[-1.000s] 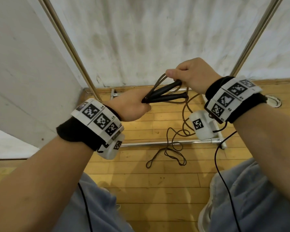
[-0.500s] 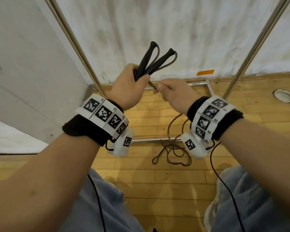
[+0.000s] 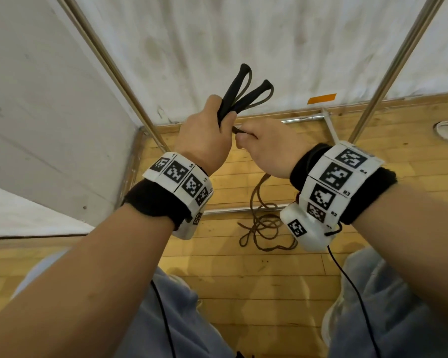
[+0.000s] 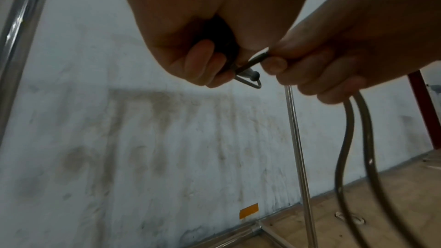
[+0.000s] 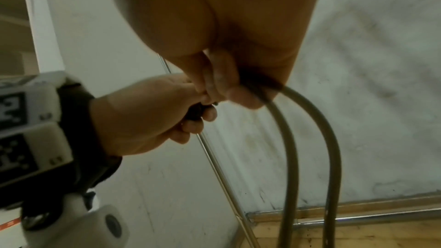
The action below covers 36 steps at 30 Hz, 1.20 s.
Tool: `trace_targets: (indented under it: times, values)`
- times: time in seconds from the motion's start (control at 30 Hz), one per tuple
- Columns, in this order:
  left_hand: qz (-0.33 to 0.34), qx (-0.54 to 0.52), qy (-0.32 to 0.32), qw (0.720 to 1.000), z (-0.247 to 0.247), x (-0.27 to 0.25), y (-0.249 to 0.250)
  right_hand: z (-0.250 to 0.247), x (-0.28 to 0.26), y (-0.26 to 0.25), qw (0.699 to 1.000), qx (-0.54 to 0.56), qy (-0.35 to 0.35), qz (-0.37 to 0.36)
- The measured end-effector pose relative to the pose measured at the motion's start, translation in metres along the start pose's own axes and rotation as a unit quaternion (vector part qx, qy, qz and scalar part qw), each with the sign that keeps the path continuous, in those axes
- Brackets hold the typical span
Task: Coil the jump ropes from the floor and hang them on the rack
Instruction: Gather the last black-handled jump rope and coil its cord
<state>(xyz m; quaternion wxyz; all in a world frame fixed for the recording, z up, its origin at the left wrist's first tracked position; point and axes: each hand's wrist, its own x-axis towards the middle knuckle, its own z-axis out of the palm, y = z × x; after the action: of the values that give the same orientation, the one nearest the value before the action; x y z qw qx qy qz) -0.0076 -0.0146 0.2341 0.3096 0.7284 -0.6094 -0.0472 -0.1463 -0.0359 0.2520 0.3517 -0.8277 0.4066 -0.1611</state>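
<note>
Both arms raised, hands nearly touching. Left hand (image 3: 204, 140) fist-gripped, thumb up. Right hand (image 3: 267, 148) fingers curled, pinching.

handles (image 3: 239, 93) swung upright, right hand (image 3: 267, 148) lowered beside left hand (image 3: 204, 140)

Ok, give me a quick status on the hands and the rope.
Left hand grips both black handles. Right hand pinches the rope strands beside it. Rest of rope tangled on floor. Nothing in the way.
</note>
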Motion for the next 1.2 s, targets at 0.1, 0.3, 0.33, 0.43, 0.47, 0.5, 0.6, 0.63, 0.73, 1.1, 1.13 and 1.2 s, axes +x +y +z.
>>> trace_targets:
  times: [0.1, 0.3, 0.33, 0.43, 0.47, 0.5, 0.6, 0.63, 0.73, 1.1, 1.13, 1.2]
  values:
    - [-0.015, 0.008, 0.008, 1.0, 0.002, -0.002, 0.0, -0.001, -0.004, -0.001, 1.0, -0.004, 0.015, -0.007]
    - [-0.073, 0.014, -0.001, 0.997, -0.001, 0.002, -0.006, -0.001, -0.015, -0.003, 0.997, -0.048, 0.021, -0.051]
    - [-0.073, 0.012, 0.002, 0.997, -0.002, 0.003, -0.008, -0.002, -0.016, -0.004, 0.997, -0.049, 0.023, -0.057]
    - [-0.065, 0.021, 0.007, 0.998, -0.006, 0.003, -0.01, -0.006, -0.019, -0.005, 0.998, -0.03, 0.013, -0.053]
    - [-0.068, 0.022, 0.004, 0.997, -0.006, 0.003, -0.009, -0.007, -0.02, -0.005, 0.999, -0.021, 0.008, -0.049]
    - [-0.07, 0.02, -0.006, 0.997, -0.006, 0.002, -0.008, -0.008, -0.02, -0.005, 0.999, -0.012, 0.007, -0.046]
    - [-0.074, -0.006, -0.088, 0.993, -0.008, -0.001, -0.004, -0.015, -0.022, -0.006, 0.999, 0.029, 0.02, -0.037]
    - [-0.071, -0.018, -0.118, 0.99, -0.009, -0.003, -0.003, -0.017, -0.022, -0.006, 0.998, 0.042, 0.029, -0.036]
    - [-0.046, 0.011, -0.14, 0.989, -0.007, -0.01, 0.003, -0.02, -0.022, -0.009, 0.997, 0.047, 0.047, -0.046]
    - [-0.013, 0.117, -0.162, 0.98, 0.012, -0.01, 0.013, -0.034, -0.009, -0.003, 0.989, -0.088, 0.079, -0.09]
    - [-0.006, 0.117, -0.172, 0.978, 0.012, -0.012, 0.014, -0.036, -0.006, 0.0, 0.986, -0.102, 0.09, -0.092]
    - [0.016, 0.112, -0.186, 0.976, 0.008, -0.014, 0.017, -0.044, -0.001, 0.006, 0.985, -0.092, 0.12, -0.081]
